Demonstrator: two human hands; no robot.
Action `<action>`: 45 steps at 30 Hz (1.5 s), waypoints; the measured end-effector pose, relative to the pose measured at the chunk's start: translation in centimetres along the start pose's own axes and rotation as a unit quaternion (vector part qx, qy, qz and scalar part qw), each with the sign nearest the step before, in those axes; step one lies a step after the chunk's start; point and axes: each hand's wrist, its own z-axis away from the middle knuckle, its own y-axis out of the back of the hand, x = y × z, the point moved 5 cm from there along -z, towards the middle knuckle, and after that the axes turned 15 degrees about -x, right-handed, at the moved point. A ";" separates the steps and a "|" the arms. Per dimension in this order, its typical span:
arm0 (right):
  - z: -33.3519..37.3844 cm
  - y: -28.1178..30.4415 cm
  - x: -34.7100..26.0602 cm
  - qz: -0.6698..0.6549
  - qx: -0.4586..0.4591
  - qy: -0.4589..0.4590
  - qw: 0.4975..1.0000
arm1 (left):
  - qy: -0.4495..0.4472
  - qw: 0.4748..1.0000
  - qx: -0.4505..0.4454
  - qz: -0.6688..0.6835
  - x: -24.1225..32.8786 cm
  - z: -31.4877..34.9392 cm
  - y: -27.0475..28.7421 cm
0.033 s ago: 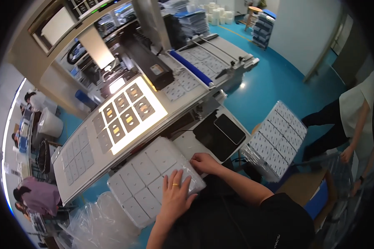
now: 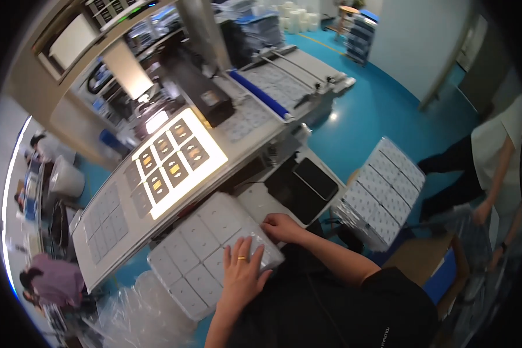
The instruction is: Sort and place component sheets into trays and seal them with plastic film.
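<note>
A plastic-wrapped stack of pale grey sheets (image 2: 200, 235), marked off in rounded squares with small dark marks, lies right in front of me. My left hand (image 2: 242, 268) rests flat on its near right part, fingers spread, a ring on one of them. At the stack's right end, my right hand (image 2: 281, 227) has its fingers curled together on the clear plastic wrap (image 2: 265, 246); the fingertips are partly hidden. Beyond the stack, a brightly lit panel (image 2: 182, 165) on the machine bed bears dark square pieces with orange centres.
A second wrapped stack of patterned sheets (image 2: 383, 194) stands at the right. Between them are a dark tablet-like device (image 2: 316, 180) and a black mat. Crumpled clear plastic (image 2: 142, 307) lies at lower left. A blue roller (image 2: 258, 93) crosses the machine. Another person (image 2: 493, 151) stands at far right.
The whole view has shifted slightly, with the scene moving a little left, and it is blurrier. Both my hands keep their places on the stack.
</note>
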 end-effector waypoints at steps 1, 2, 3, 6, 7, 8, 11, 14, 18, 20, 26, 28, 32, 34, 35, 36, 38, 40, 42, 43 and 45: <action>-0.2 0.0 0.8 -0.003 0.005 0.005 1.000 | 0.011 1.000 -0.008 -0.002 -0.2 -0.3 -0.2; -0.2 0.1 0.4 0.027 0.011 0.009 1.000 | 0.024 1.000 -0.015 -0.005 -0.3 -0.4 -0.4; -0.4 0.0 0.4 0.031 0.005 0.015 0.999 | 0.030 0.999 -0.019 -0.008 -0.3 -0.5 -0.4; 0.1 0.6 -0.5 0.023 0.000 -0.007 1.000 | 0.022 0.999 -0.015 -0.021 -0.2 -0.9 -0.4; 0.8 0.8 -1.0 0.048 -0.004 0.025 0.999 | 0.016 0.999 -0.007 -0.027 0.4 -1.3 0.0; 1.7 1.0 -2.0 0.079 -0.017 0.062 0.995 | 0.006 0.999 -0.022 -0.026 0.2 -1.2 -0.9; 7.4 3.1 -4.0 0.099 0.024 0.093 0.990 | -0.046 0.961 -0.028 0.272 -0.3 1.5 -2.8; 11.3 5.6 -3.0 0.080 0.024 0.074 0.994 | -0.114 0.736 -0.310 0.591 0.1 4.0 -6.1; 12.7 5.5 -1.9 0.109 0.025 0.031 0.993 | 0.015 0.874 -0.263 0.407 -10.4 7.5 -24.5; 11.2 3.6 -3.0 0.117 -0.018 0.026 0.993 | 0.126 0.947 -0.186 0.230 -15.9 8.4 -32.9; 9.4 2.9 -4.3 0.141 -0.016 0.003 0.990 | 0.070 0.945 -0.146 0.283 -14.3 4.1 -36.7; 7.7 2.6 -4.4 0.182 -0.025 0.000 0.983 | 0.057 0.944 -0.128 0.298 -14.7 2.1 -37.1; 5.0 2.7 -4.2 0.192 -0.098 -0.077 0.973 | 0.047 0.937 -0.098 0.332 -15.3 -1.7 -37.9; 4.2 3.0 -3.0 0.181 -0.104 -0.084 0.974 | 0.043 0.933 -0.097 0.344 -15.6 -2.4 -37.6; 3.8 3.0 -2.6 0.179 -0.109 -0.094 0.973 | 0.040 0.930 -0.102 0.351 -15.3 -2.1 -37.5; 3.6 3.0 -2.3 0.182 -0.112 -0.095 0.972 | 0.037 0.928 -0.108 0.356 -15.0 -1.7 -37.3; 3.2 2.8 -2.6 0.184 -0.118 -0.101 0.971 | 0.029 0.924 -0.115 0.363 -14.1 -1.1 -37.0; 2.3 2.7 -2.6 0.199 -0.125 -0.150 0.960 | 0.020 0.925 -0.114 0.363 -13.6 -1.1 -36.9; 2.2 2.9 -2.4 0.216 -0.121 -0.138 0.959 | 0.010 0.929 -0.105 0.355 -13.4 -1.7 -36.7; 2.4 2.8 -2.1 0.227 -0.117 -0.128 0.958 | 0.007 0.931 -0.101 0.350 -13.2 -1.7 -37.0; 2.4 3.0 -3.3 0.247 -0.106 -0.131 0.954 | 0.013 0.938 -0.090 0.335 -13.0 -0.7 -36.9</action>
